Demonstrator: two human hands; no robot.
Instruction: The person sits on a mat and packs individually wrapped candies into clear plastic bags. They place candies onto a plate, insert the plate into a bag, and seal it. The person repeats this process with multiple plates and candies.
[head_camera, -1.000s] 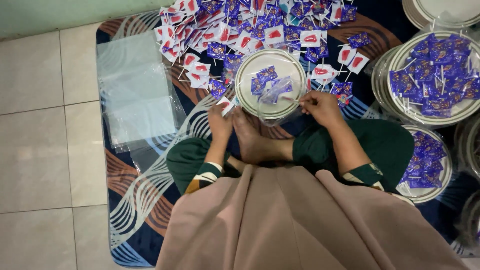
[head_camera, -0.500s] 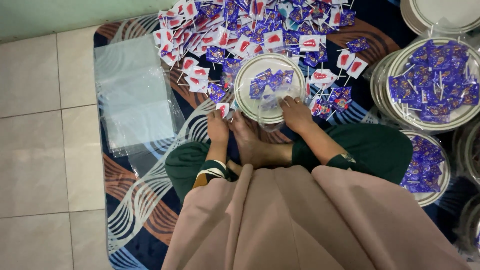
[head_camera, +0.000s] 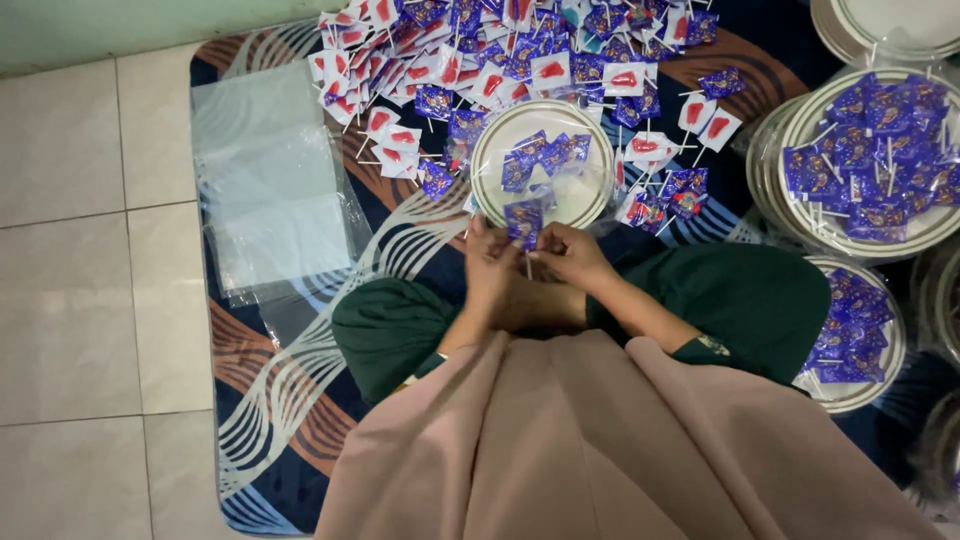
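Pinching 1 purple lollipop (head_camera: 524, 219), left hand (head_camera: 490, 262), right hand (head_camera: 572, 255), fingers apparently closed

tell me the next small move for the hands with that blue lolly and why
Probably set the blue-wrapped lollipop, pinched between the left hand and right hand, onto the white plate just ahead. That plate already holds several blue ones, and the plates at right are filled the same way.

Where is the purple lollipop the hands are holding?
In the head view the purple lollipop sits mid-frame, pinched between the left hand and right hand, at the near rim of the white plate holding more purple sweets.
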